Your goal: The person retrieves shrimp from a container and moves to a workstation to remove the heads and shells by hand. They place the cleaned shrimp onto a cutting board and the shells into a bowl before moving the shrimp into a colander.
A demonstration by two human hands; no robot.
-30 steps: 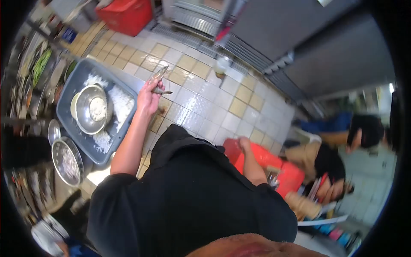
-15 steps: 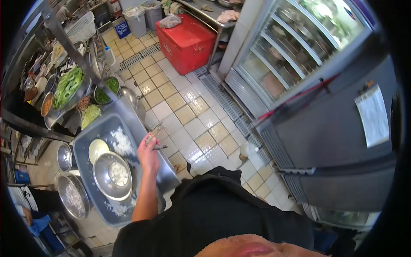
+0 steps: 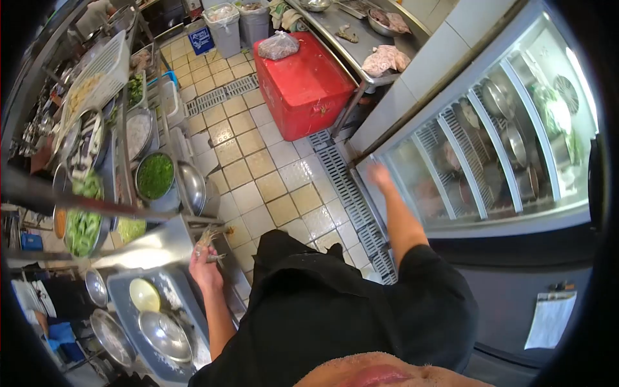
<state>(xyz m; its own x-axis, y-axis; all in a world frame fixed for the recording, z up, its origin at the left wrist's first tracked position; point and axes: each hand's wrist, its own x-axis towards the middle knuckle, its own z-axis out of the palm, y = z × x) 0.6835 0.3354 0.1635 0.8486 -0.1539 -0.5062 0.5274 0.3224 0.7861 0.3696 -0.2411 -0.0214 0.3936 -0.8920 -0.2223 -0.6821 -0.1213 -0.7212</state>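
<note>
My left hand [image 3: 205, 271] is closed around a few raw prawns [image 3: 207, 238], whose heads and feelers stick out past the fingers. It is held beside the steel counter [image 3: 155, 248], above its edge. My right hand [image 3: 380, 177] reaches out over the left edge of the glass-door fridge [image 3: 477, 148]; motion smears its fingers. Behind the lit glass stand metal bowls on wire racks, with leafy greens on the right.
Below left, a grey tub [image 3: 122, 284] holds a steel bowl [image 3: 165, 335] and a pale yellow bowl [image 3: 144, 295]. A pan of chopped greens [image 3: 155, 176] stands further up. Ahead are a red cooler [image 3: 303, 84] and a steel table [image 3: 329, 32] with raw meat [image 3: 385, 60]. A drain grate [image 3: 351, 193] crosses the tiled floor.
My view has moved forward and turned towards the glass-door fridge. My right hand has come into view, stretched out to it. My left hand still holds the prawns.
</note>
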